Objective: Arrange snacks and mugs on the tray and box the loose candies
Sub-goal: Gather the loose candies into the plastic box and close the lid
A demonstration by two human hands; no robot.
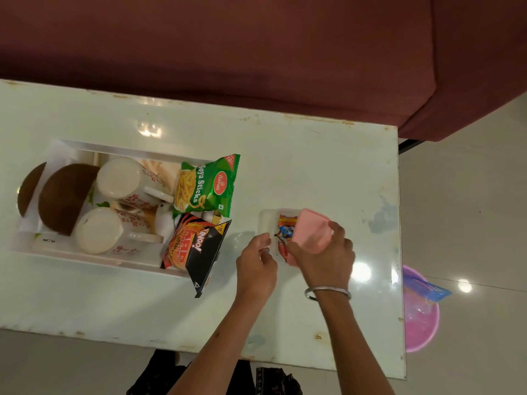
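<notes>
While the white tray point(71, 253) on the glass table point(313, 155) already carries two mugs point(122, 178), the brown bowls point(64, 195), the green soya sticks packet point(206, 185) and the black chips packet point(196, 252), the boxing looks nearly done. The small clear box point(266, 220) holds several wrapped candies point(286, 231). The right hand point(325, 260) grips the pink lid point(312, 230), tilted over it. The left hand point(256, 266) touches the box's near edge, fingers curled; whether it pinches the rim I can't tell.

Home living room, maroon sofa point(256, 47) behind glass-topped coffee table point(313, 155), glossy tiled floor point(470, 195), pink plastic tub point(422, 317)
</notes>
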